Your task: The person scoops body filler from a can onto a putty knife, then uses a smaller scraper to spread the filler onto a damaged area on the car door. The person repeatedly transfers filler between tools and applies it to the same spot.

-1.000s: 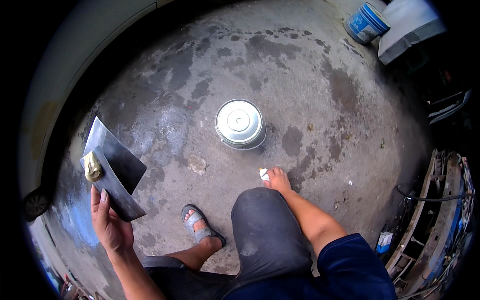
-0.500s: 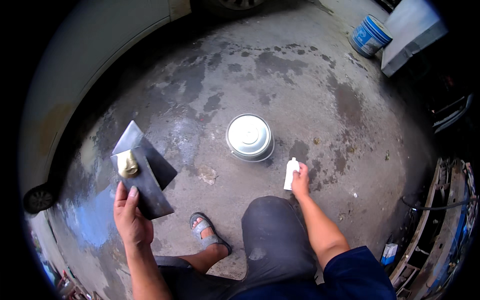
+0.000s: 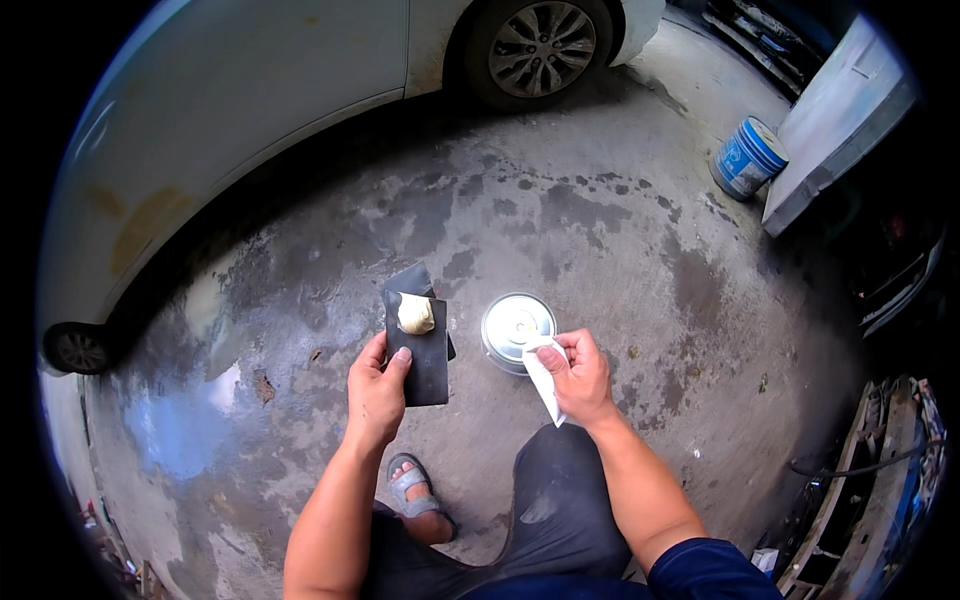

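L hand (image 3: 378, 388) grips plates (image 3: 427, 372) w/ paste (image 3: 416, 314) nr top edge; R hand (image 3: 584, 380), gripping tube (image 3: 541, 378), now closer, so both full.

- Plates (image 3: 429, 365): two, thin and dark, overlapping askew, held in the left hand (image 3: 378, 392).
- Putty (image 3: 415, 314): a cream lump on the top plate, toward its far end.
- Tube (image 3: 543, 382): white, slanting, pinched in the right hand (image 3: 584, 378), flattened end near.

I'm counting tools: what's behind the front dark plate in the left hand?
A second dark plate shows beyond the upper and right edges of the front plate; its remainder is covered. The left hand is partly hidden there too.
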Available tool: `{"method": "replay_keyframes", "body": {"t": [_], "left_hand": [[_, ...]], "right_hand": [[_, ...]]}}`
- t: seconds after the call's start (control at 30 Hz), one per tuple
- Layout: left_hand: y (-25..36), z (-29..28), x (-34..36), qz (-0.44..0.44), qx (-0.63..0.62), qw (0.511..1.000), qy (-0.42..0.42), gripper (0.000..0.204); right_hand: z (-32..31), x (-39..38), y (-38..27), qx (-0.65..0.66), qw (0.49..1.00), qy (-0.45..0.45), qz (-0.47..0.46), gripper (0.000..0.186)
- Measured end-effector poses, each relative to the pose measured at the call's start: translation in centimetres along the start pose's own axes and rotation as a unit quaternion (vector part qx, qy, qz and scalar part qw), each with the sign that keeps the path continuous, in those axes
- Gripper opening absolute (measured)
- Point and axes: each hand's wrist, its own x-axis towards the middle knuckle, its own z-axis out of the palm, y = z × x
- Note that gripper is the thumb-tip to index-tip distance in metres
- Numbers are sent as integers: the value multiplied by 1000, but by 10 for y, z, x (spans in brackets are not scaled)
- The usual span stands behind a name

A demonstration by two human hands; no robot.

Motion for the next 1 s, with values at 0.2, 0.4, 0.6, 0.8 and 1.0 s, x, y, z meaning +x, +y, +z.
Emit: {"method": "replay_keyframes", "body": {"t": [0.2, 0.4, 0.6, 0.8, 1.0], "left_hand": [[-14, 1, 2, 17, 68, 998, 1, 33], [-22, -6, 1, 32, 106, 994, 23, 33], [-12, -4, 0, 51, 161, 985, 28, 34], [-4, 0, -1, 59, 173, 983, 26, 34], [-14, -3, 3, 57, 167, 984, 14, 34]], "right_hand": [[39, 7, -31, 38, 997, -54, -32, 27], [61, 11, -39, 228, 963, -132, 52, 20], [64, 16, -46, 243, 948, -181, 95, 24], [66, 16, -49, 287, 930, -203, 111, 33], [68, 19, -49, 288, 927, -213, 112, 44]]}}
